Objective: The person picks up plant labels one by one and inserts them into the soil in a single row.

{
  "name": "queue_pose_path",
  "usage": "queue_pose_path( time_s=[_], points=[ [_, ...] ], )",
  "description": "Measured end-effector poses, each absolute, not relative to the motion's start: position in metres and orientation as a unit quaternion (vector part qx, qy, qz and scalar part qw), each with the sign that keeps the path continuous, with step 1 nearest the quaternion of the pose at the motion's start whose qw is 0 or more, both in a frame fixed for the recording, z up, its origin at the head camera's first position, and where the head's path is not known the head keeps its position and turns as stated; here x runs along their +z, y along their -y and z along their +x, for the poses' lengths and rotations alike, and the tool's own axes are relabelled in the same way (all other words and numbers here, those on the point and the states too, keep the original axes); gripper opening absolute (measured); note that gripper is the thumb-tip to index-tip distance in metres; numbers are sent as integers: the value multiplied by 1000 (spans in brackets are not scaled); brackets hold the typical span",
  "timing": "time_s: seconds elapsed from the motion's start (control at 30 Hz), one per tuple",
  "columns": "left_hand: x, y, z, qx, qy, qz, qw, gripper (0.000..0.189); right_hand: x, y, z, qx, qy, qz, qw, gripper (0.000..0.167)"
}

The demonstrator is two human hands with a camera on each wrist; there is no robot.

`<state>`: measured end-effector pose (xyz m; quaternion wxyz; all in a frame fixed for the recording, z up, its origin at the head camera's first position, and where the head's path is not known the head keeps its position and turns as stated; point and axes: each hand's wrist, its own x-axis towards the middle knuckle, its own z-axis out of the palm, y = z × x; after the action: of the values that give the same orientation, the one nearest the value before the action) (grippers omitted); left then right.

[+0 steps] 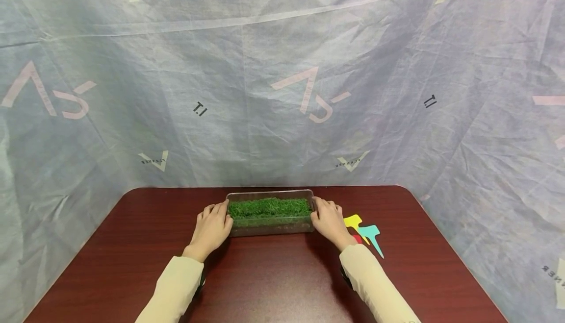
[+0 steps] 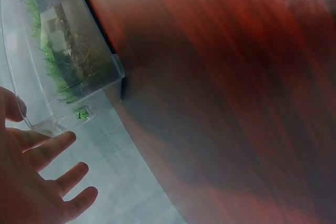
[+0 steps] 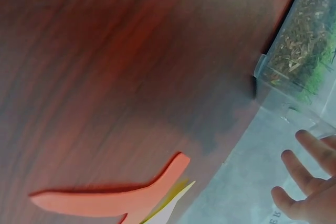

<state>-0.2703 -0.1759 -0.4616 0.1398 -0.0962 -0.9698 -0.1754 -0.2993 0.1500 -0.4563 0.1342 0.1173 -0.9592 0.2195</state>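
Note:
A clear plastic box [image 1: 271, 228] with a strip of green grass [image 1: 269, 207] inside stands near the far side of the table. My left hand [image 1: 212, 229] holds its left end, thumb and index finger at the rim in the left wrist view while the other fingers spread loosely. At the opposite end my right hand [image 1: 328, 221] grips the box, its thumb toward the near corner in the head view. Brown, straw-like bits [image 3: 302, 45] show through the box wall under the grass.
Right of my right hand lie T-shaped plant labels: a yellow one [image 1: 353, 221], a light blue one [image 1: 371, 233] and a red one [image 1: 357, 238] partly hidden by my wrist. A grey printed cloth [image 1: 247, 117] hangs behind the dark red wooden table [image 1: 273, 284].

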Motion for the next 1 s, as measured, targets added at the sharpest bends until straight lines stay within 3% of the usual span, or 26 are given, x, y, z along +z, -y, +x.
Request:
queue_pose_path(
  time_s=[1.0],
  points=[
    [-460,170,-233,-163,969,-119,139,53,-462,-167,-256,195,956,150,158,50]
  ],
)
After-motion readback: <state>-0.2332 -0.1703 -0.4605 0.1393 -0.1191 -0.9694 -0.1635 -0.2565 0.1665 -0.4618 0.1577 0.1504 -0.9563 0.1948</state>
